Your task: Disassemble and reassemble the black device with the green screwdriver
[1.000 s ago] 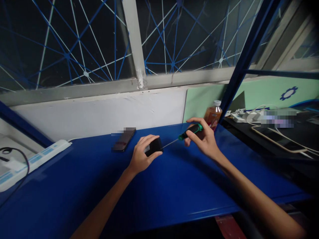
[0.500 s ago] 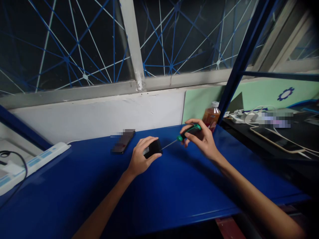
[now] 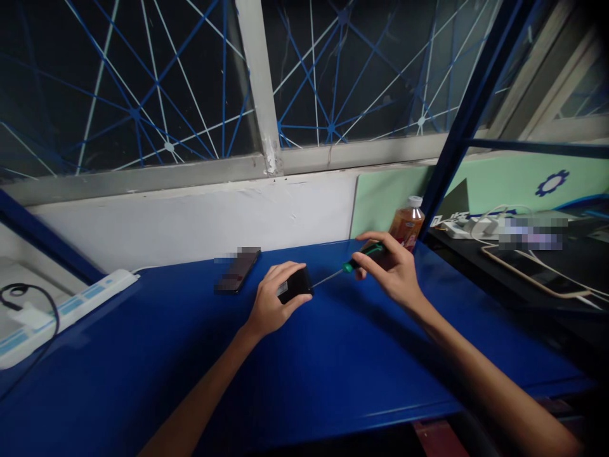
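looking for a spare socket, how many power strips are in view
2: one white power strip on the left beside the blue table, another power strip on the dark desk far right, behind the bottle. Others may be hidden.

The screwdriver (image 3: 361, 257) handle is mostly hidden in the right hand (image 3: 392, 273); its tip vanishes behind the black box (image 3: 295, 284)

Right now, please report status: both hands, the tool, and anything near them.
Left hand grips small black box. Right hand holds green-handled screwdriver, tip at box. Phone lies apart, left; bottle behind.
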Tool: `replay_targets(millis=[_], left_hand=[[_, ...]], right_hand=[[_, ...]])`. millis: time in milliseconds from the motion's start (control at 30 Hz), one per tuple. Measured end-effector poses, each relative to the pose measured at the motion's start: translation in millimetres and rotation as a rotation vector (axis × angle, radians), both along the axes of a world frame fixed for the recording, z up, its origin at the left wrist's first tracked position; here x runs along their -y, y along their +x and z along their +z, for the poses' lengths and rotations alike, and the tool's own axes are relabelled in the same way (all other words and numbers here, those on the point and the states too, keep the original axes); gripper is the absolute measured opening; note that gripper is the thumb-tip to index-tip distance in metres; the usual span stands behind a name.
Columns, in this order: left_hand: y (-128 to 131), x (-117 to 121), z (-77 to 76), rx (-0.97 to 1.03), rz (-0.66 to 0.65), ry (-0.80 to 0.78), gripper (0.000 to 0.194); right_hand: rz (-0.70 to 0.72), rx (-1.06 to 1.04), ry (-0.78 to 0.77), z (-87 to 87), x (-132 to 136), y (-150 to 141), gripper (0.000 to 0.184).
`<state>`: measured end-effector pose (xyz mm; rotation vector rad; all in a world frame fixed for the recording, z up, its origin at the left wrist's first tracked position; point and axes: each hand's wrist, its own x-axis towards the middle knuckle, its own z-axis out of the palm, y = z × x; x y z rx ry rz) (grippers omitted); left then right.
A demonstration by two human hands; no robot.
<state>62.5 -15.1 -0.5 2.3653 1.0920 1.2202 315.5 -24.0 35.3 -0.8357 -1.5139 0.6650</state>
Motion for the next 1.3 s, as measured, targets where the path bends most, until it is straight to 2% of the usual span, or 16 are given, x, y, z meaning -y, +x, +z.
replay_targets(millis=[67, 100, 200, 267, 400, 467, 600, 667, 833, 1033, 1200, 1300], left_hand=[[-0.3, -0.2, -0.4, 0.002, -0.002, 0.003, 0.047], [-0.5, -0.4, -0.5, 0.003, -0.001, 0.005, 0.047], [-1.0, -1.2, -0.5, 0.004, 0.006, 0.015, 0.046], [-0.9, -1.3, 0.0, 0.005, 0.012, 0.014, 0.045], [0.5, -0.2, 1.2, 0.003, 0.013, 0.004, 0.046], [1.3, 0.2, 1.3, 0.002, 0.006, 0.005, 0.045], [2.0, 0.5, 1.1, -0.001, 0.006, 0.007, 0.045], [1.9, 0.5, 1.0, -0.001, 0.003, 0.007, 0.045], [1.1, 0.3, 0.8, 0.005, 0.000, 0.010, 0.046], [0.8, -1.2, -0.1, 0.010, 0.003, 0.012, 0.045], [0.7, -1.6, 0.3, -0.006, 0.015, 0.023, 0.046], [0.3, -1.1, 0.5, -0.013, 0.012, 0.021, 0.046]], right_hand=[[-0.054, 0.052, 0.008, -0.2, 0.3, 0.3, 0.033], [-0.036, 0.052, -0.001, -0.1, 0.2, 0.3, 0.036], [0.120, -0.006, -0.037, 0.9, -0.2, -0.2, 0.042], [0.162, -0.040, -0.048, 1.2, -0.2, -1.2, 0.040], [-0.015, -0.030, -0.035, -1.1, -0.2, -3.0, 0.038], [-0.059, -0.012, -0.030, -2.5, -0.9, -2.7, 0.036], [0.099, -0.046, -0.046, -1.9, -2.6, -0.5, 0.040], [0.130, -0.047, -0.059, -0.8, -2.5, -0.1, 0.042], [-0.045, 0.017, -0.040, -0.1, -1.4, -0.9, 0.037], [0.111, -0.028, -0.090, 2.2, -3.5, 3.1, 0.040], [-0.081, 0.052, -0.075, 0.2, -2.6, 2.8, 0.038], [-0.069, 0.067, -0.082, 0.3, -1.8, 1.7, 0.041]])
